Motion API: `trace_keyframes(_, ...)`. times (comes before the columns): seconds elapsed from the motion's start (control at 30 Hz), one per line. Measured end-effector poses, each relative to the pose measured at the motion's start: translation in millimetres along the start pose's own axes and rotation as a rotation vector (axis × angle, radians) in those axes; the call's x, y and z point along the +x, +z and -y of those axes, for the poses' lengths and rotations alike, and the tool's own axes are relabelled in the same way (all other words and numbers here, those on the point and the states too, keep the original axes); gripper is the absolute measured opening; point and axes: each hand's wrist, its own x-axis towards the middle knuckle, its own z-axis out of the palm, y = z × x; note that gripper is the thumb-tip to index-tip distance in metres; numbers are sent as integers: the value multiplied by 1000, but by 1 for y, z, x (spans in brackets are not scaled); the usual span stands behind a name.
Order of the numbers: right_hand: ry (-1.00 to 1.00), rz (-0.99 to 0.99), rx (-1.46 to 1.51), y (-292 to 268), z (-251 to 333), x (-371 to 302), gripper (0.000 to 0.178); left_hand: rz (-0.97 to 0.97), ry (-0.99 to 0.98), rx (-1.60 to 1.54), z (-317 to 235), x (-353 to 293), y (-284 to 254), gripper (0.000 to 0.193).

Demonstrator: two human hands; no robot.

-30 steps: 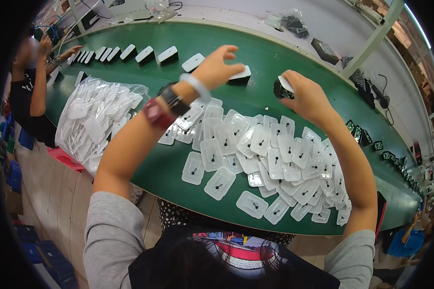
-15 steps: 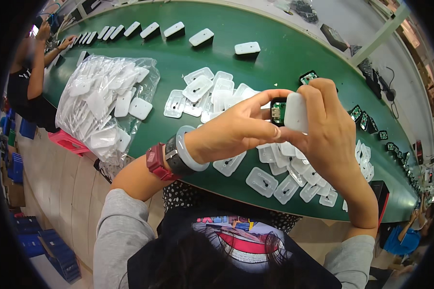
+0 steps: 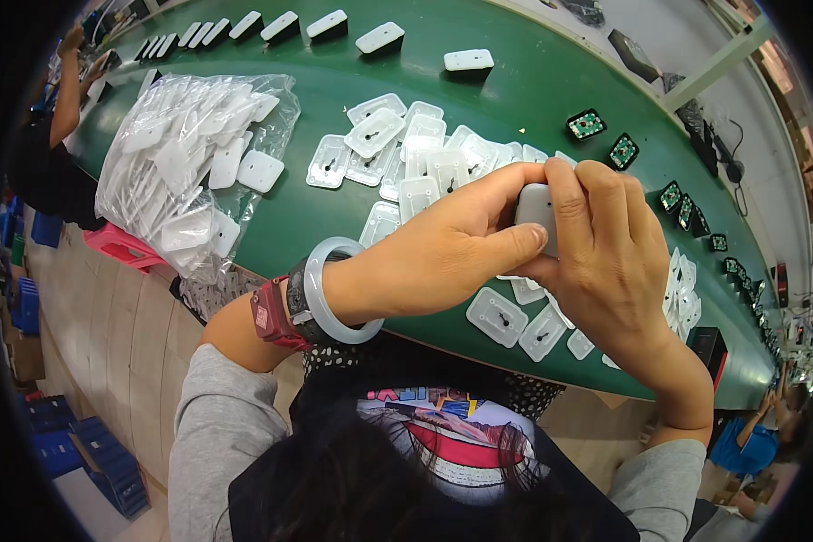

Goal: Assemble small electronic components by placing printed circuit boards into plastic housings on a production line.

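Hands (image 3: 533,248) lower, gripping white casing (image 3: 535,210)

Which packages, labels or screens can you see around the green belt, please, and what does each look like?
Clear plastic bag: on the belt's near-left edge, crumpled, filled with white square plastic shells.
Blue crates: on the floor at lower left, stacked, rectangular.
Pink crate: below the bag at the belt's edge, mostly hidden.
Black box: far side, upper right, flat and rectangular.
No labels or screens clear enough to tell.
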Motion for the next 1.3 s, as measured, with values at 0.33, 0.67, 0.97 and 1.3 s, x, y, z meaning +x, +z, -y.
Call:
trace_keyframes(0.33,-15,-170,71,16,2,-8,60,-31,-25,2,3,-1,4,41)
trace_keyframes(0.67,35,-163,224,24,6,-16,56,32,-78,114,5,3,-2,46)
trace_keyframes(0.97,212,18,837,2,-6,-29,51,-62,-75,-59,1,-1,3,39)
trace_keyframes(1.3,852,219,1703,-12,-14,-36,44,37,-13,58,2,-2,3,43)
